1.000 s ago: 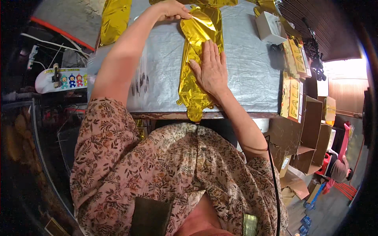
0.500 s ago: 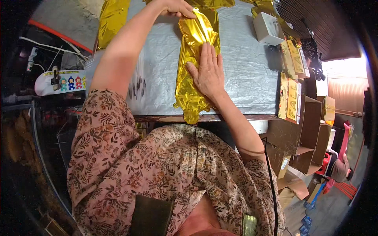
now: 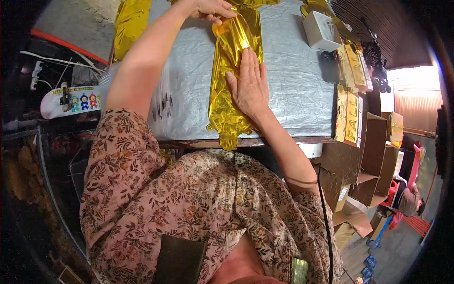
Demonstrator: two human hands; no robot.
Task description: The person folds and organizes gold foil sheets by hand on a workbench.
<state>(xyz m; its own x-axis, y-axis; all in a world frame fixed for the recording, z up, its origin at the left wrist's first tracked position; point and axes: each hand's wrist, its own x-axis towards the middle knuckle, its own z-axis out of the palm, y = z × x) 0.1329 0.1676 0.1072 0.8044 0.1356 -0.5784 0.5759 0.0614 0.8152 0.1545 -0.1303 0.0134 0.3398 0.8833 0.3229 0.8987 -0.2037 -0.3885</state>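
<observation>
A long, flat gold foil balloon (image 3: 224,104) with small tabs lies lengthwise on the covered table, its near tab hanging over the front edge. At its far end, the fingertips of my left hand (image 3: 213,9) are pinched together on the foil balloon's edge, lifting part of its upper layer. My right hand (image 3: 250,90) rests palm down on the middle of the foil, fingers stretched forward and thumb out to the side. Creases and bright reflections run between the two hands.
A silvery sheet (image 3: 293,94) covers the table. More gold foil (image 3: 132,31) lies at the far left. At the right stand a white open box (image 3: 321,32) and yellow printed packages (image 3: 349,116). Cardboard boxes (image 3: 373,156) are stacked beside the table; a skateboard (image 3: 71,103) is at left.
My left fingertips have shifted slightly up and away with the foil's edge, and the lifted layer looks more drawn out. My right hand stays nearly in place on the foil.
</observation>
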